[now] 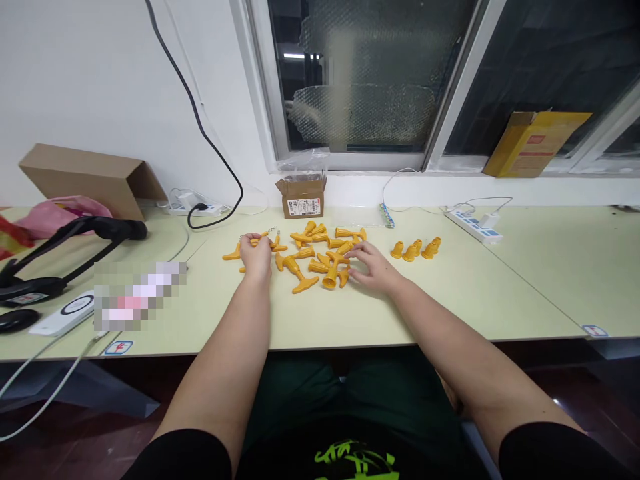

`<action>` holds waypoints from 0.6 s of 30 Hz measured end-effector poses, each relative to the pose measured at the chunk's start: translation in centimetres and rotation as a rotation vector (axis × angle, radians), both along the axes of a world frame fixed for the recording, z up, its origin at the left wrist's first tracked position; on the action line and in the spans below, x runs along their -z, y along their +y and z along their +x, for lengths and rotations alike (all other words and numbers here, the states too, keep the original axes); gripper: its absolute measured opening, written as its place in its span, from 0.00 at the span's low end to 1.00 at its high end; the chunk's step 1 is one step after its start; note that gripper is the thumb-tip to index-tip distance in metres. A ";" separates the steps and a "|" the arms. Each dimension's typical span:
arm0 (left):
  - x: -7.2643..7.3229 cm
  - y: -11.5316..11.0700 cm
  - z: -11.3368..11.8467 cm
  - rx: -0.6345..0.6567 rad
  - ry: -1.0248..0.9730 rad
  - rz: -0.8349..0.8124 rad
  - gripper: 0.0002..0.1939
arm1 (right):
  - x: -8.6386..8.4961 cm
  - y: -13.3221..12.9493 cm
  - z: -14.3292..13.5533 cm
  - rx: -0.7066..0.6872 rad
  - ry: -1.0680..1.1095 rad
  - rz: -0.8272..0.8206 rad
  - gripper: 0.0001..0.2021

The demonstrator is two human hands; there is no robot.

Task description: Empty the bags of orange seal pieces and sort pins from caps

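My left hand (pixel 256 259) is at the left group of yellow T-handled corkscrews (pixel 279 247), its fingers curled down on one handle; the fingertips are partly hidden. Small metal spirals stick up at the far side of this group. My right hand (pixel 374 268) reaches the right edge of a loose pile of yellow plastic pieces (pixel 305 285). Its thumb and fingers are apart beside a T-handled piece (pixel 343 276). Several bell-shaped yellow sleeves (pixel 409 253) stand on the table to the right of that hand.
Behind the pile stands a small open cardboard box (pixel 303 198). Power strips (pixel 473 225) with cables lie along the wall. At the left are a black headset-like frame (pixel 75 263), a white charger pad (pixel 65 315), a black mouse (pixel 19 321) and a large cardboard box (pixel 83 175).
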State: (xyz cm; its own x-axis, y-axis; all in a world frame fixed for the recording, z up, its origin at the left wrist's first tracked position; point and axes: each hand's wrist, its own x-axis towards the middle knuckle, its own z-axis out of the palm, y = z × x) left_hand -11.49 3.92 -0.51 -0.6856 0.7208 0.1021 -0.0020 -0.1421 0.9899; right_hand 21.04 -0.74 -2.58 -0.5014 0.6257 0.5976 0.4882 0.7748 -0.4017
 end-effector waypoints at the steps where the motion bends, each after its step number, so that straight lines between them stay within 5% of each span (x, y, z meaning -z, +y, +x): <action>1: 0.2 0.1 -0.1 0.012 -0.002 -0.052 0.16 | 0.0 -0.3 -0.5 -0.079 -0.016 -0.010 0.18; 7: 1.1 0.3 -0.7 0.021 0.253 -0.289 0.15 | 0.2 -1.1 -2.0 -0.193 -0.177 -0.034 0.29; 18: 0.8 -0.1 -1.5 0.138 0.700 -0.464 0.11 | 0.1 -1.3 -2.2 0.042 -0.309 -0.054 0.19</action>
State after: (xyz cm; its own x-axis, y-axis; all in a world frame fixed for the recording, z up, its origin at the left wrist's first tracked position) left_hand -12.98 3.83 -1.33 -0.4779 0.8666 0.1436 0.6445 0.2349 0.7276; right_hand 18.84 -2.06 -2.71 -0.6269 0.6768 0.3860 0.6251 0.7326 -0.2692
